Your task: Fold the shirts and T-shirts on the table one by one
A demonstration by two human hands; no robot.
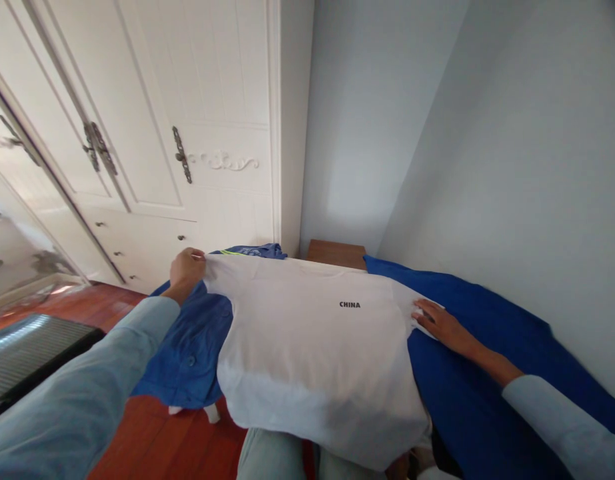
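A white T-shirt [307, 347] with the black word CHINA on its chest lies spread out before me. Its lower part hangs toward my knees. My left hand [188, 270] is closed on the tip of the sleeve at the left, pulled out sideways. On the other sleeve, my right hand [442, 325] rests palm down, its fingers apart and lying on the cloth. Under the shirt's left side is a blue buttoned garment [192, 347]. A plain blue cloth [487, 393] extends beneath and beyond my right hand.
A white wardrobe [227, 87] with dark metal handles stands ahead on the left. Beside it, a brown wooden piece [337, 253] sits in the corner by the grey wall [527, 167]. A dark ridged object [37, 353] is at the left above the reddish wooden floor [152, 440].
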